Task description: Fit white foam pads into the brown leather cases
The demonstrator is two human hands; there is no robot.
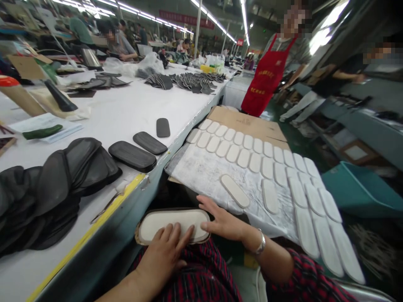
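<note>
A white oval pad with a dark, rough-edged backing [151, 226] lies across my lap. My left hand [166, 247] rests on its lower middle with the fingers spread flat. At the pad's right end, my right hand [222, 220] has its fingers stretched out and its thumb at the pad's edge. To the right, many similar white pads [234, 191] are laid in rows on a plastic-covered board [201, 167]. Dark oval pieces [132, 156] lie near the edge of the white table at the left.
The white table [126, 105] with a yellow-taped edge holds piles of dark pieces [53, 176] and a green cucumber [42, 132]. A person in a red apron [266, 79] stands beyond the board. A teal bin [362, 188] is at the right.
</note>
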